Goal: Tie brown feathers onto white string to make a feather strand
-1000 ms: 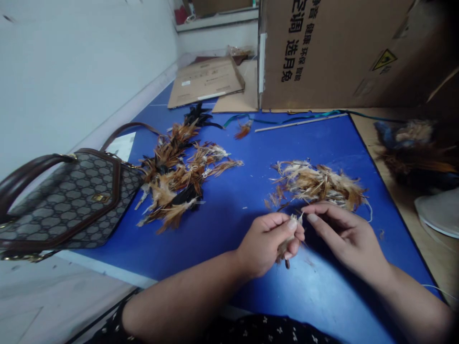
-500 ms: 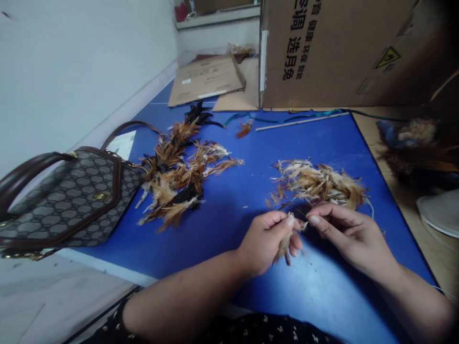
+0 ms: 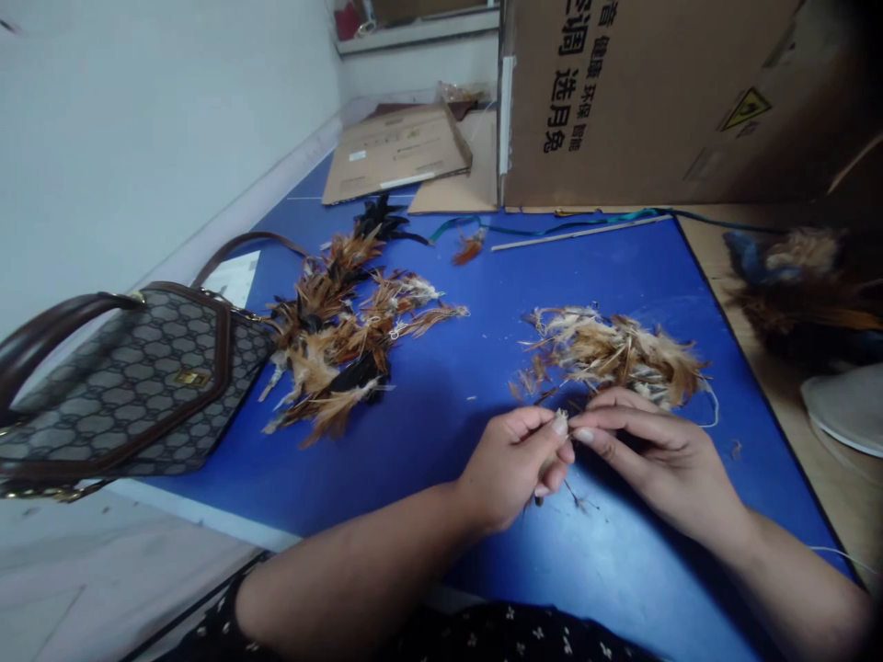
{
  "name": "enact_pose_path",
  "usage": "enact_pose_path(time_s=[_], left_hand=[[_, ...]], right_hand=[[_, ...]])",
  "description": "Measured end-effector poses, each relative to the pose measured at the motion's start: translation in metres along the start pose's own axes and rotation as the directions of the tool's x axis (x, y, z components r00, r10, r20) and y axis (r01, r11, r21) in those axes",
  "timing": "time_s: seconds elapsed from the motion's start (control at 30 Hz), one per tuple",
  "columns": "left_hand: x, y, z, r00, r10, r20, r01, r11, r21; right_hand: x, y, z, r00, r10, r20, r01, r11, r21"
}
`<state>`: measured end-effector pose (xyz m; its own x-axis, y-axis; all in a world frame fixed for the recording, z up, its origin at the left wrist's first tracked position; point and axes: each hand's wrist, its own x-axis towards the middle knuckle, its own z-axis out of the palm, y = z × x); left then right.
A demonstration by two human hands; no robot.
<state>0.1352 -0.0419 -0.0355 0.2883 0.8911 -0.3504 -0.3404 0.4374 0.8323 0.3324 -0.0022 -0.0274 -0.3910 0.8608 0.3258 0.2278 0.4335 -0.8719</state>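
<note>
My left hand is closed round a small bunch of brown feathers, whose pale tips show at my thumb and forefinger. My right hand meets it from the right, fingers pinched together at the same feather tips. Both hands hover low over the blue table mat. Just behind my right hand lies a loose heap of pale brown feathers. A bigger pile of brown and black feathers lies to the left.
A patterned handbag with brown handles stands at the left edge. A large cardboard box blocks the back, with flattened cardboard beside it. A thin stick and green cord lie before the box. More feathers sit at right.
My right hand has moved left to touch my left hand's fingertips. The feather bunch now sits deeper in my left hand, less of it hanging below.
</note>
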Motion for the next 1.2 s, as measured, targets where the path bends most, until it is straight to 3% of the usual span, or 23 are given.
enact_pose_path(time_s=[0.37,0.5,0.6,0.67,0.73,0.8,0.9,1.0,1.1,1.2], left_hand=[[-0.001,-0.002,-0.003,0.999,0.033,0.037,-0.038,0.990,0.133],[-0.001,-0.001,-0.005,0.994,0.094,-0.050,-0.088,0.990,0.112],[0.001,0.005,-0.008,0.967,0.177,-0.182,-0.166,0.983,0.075],[0.002,0.010,-0.010,0.937,0.224,-0.269,-0.218,0.974,0.053],[0.004,0.013,-0.011,0.905,0.265,-0.333,-0.271,0.962,0.032],[0.005,0.014,-0.011,0.879,0.300,-0.371,-0.316,0.949,0.020],[0.005,0.010,-0.012,0.867,0.331,-0.372,-0.335,0.940,0.055],[0.003,0.007,-0.012,0.884,0.339,-0.321,-0.317,0.941,0.121],[0.000,0.009,-0.012,0.895,0.359,-0.264,-0.300,0.924,0.237],[-0.003,0.014,-0.008,0.871,0.461,-0.168,-0.364,0.837,0.407]], right_hand=[[-0.002,0.000,0.002,0.999,0.033,-0.032,-0.035,0.998,-0.044],[-0.003,-0.002,-0.002,0.997,0.069,-0.040,-0.072,0.995,-0.072],[-0.002,-0.006,-0.013,0.982,0.011,0.190,0.014,0.992,-0.128],[-0.004,-0.010,-0.019,0.905,0.016,0.425,0.070,0.980,-0.186],[-0.006,-0.014,-0.023,0.814,0.070,0.577,0.119,0.952,-0.283],[-0.009,-0.017,-0.023,0.764,0.122,0.633,0.157,0.917,-0.367],[-0.012,-0.016,-0.019,0.743,0.137,0.655,0.190,0.895,-0.403],[-0.012,-0.010,-0.016,0.750,0.112,0.652,0.202,0.899,-0.388],[-0.010,-0.005,-0.016,0.801,0.087,0.592,0.174,0.913,-0.369],[-0.008,-0.005,-0.016,0.856,0.039,0.515,0.159,0.929,-0.335]])
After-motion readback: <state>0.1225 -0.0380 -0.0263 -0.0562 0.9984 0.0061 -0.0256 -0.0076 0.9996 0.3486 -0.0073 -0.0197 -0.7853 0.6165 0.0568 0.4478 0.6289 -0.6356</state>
